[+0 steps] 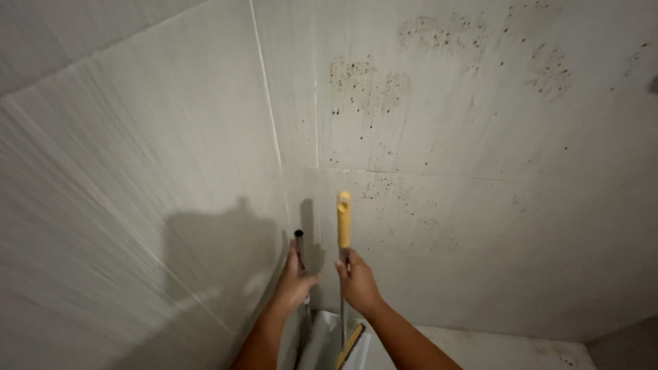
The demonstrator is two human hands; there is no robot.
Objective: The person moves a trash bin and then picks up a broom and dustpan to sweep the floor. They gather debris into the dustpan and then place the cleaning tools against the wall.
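In the corner where two pale grey walls (pixel 480 205) meet, we see both hands raised in front of the camera, each on an upright handle. The left hand (pixel 295 281) wraps around a thin dark pole (pixel 299 241), its fingers curled shut on the shaft just below the open top end; the thumb points right. The right hand (pixel 358 282) is closed in a fist around a metal broom handle (pixel 343 260) whose upper part carries a yellow grip (pixel 344 219); the fist sits just below that grip. The two handles stand near each other, side by side, close to the seam (pixel 274 137) between the walls, with the dark pole on the left.

Below the hands, near the bottom edge, we make out a grey dustpan (pixel 322 342) and, beside it on the right, a slanted yellow piece (pixel 349 346) at the foot of the broom. The right wall is speckled with dark spots (pixel 370 89), and a shadow (pixel 219 253) falls on the left wall. A pale floor (pixel 493 349) shows at the lower right.
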